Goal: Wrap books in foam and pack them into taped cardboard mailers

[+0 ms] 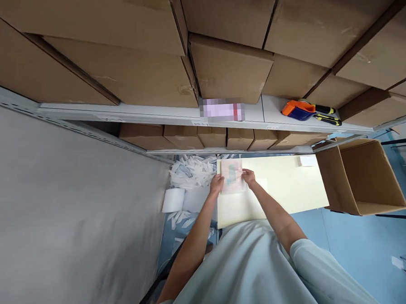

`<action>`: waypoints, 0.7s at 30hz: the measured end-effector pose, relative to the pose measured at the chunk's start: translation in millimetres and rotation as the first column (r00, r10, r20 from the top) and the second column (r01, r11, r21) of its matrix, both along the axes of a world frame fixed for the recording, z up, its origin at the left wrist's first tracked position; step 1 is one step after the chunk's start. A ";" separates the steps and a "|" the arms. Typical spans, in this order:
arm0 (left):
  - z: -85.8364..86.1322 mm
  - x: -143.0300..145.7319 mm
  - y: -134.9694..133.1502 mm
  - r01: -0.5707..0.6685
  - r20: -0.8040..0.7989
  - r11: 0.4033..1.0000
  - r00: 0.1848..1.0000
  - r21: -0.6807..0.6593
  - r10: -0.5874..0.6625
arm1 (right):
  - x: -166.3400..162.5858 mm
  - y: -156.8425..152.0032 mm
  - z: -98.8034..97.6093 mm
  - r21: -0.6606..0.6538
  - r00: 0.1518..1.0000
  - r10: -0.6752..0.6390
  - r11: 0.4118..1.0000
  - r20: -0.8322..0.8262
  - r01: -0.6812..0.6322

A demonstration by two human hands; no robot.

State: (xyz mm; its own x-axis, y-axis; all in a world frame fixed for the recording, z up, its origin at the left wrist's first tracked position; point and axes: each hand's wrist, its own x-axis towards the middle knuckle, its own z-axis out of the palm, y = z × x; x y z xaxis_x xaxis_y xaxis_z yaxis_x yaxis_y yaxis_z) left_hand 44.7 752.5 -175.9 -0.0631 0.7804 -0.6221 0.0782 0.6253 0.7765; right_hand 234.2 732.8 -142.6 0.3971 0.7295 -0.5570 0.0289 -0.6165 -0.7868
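Note:
A flat, pale pink packet [232,175] with a greenish patch in its middle is held over the left end of a cream-coloured table [286,188]. My left hand [217,184] pinches its left edge, and my right hand [249,177] grips the right edge near the top. The fingers of both hands are closed on it. A faint white sheet [262,184] lies on the tabletop by my right wrist. Toward the far right of the table rests a small white stack [307,160].
Crumpled white strips [192,170] and a white roll [173,200] lie left of the table. An open cardboard box [370,175] stands at its right. Above, a shelf [153,113] carries cartons, an orange-and-blue tool [298,110] and yellow-black cutters [326,115]. A grey wall [72,199] bounds the left.

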 end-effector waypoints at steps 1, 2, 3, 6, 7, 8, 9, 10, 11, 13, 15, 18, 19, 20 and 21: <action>-1.6 1.6 -1.0 0.003 -0.017 1.000 1.000 -0.005 -0.003 | -0.2 0.5 -1.4 -0.009 1.000 0.014 1.000 0.006 -0.014; -3.2 3.1 -2.5 0.003 -0.034 1.000 0.999 -0.013 -0.004 | -0.1 0.2 -2.9 -0.019 1.000 0.027 0.999 0.011 -0.027; -4.7 4.3 -4.5 0.001 -0.050 1.000 0.999 -0.020 -0.002 | 0.5 -0.9 -4.3 -0.031 0.999 0.038 0.999 0.016 -0.038; -6.1 7.0 -12.2 -0.008 -0.084 1.000 0.996 -0.029 0.006 | 5.4 -7.6 -5.2 -0.062 0.998 0.060 0.996 0.033 -0.058; -5.2 7.6 -15.4 -0.013 -0.089 1.000 0.996 -0.027 0.011 | 8.1 -10.7 -3.9 -0.068 0.997 0.063 0.996 0.039 -0.061; -3.5 8.3 -18.8 -0.021 -0.090 1.000 0.996 -0.023 0.018 | 11.2 -14.3 -1.5 -0.069 0.997 0.067 0.996 0.041 -0.064; -1.1 9.1 -22.4 -0.030 -0.088 0.999 0.996 -0.017 0.029 | 14.7 -18.0 1.9 -0.065 0.997 0.072 0.996 0.041 -0.069; 1.9 10.1 -26.4 -0.042 -0.084 0.999 0.996 -0.007 0.041 | 18.5 -22.0 6.2 -0.055 0.996 0.079 0.996 0.037 -0.077; 5.3 11.4 -30.6 -0.055 -0.076 0.998 0.996 0.006 0.055 | 22.6 -26.2 11.2 -0.040 0.995 0.090 0.995 0.031 -0.089; 13.4 15.0 -39.5 -0.082 -0.055 0.996 0.995 0.038 0.084 | 31.5 -34.6 22.4 -0.003 0.993 0.120 0.993 0.011 -0.120; 22.7 20.5 -49.0 -0.111 -0.030 0.991 0.993 0.072 0.113 | 40.7 -42.7 34.3 0.035 0.987 0.158 0.987 -0.010 -0.158; 39.7 32.3 -64.5 -0.154 0.012 0.980 0.988 0.127 0.154 | 54.1 -52.5 51.9 0.085 0.974 0.223 0.972 -0.042 -0.218; 46.4 36.9 -70.1 -0.168 0.026 0.975 0.986 0.147 0.166 | 58.3 -55.0 57.7 0.101 0.968 0.247 0.965 -0.051 -0.241; 53.4 41.5 -75.9 -0.183 0.038 0.969 0.983 0.167 0.179 | 62.3 -57.0 63.5 0.116 0.960 0.275 0.957 -0.060 -0.267; 60.8 46.0 -82.1 -0.199 0.049 0.962 0.980 0.187 0.193 | 66.0 -58.7 69.3 0.131 0.950 0.306 0.946 -0.068 -0.296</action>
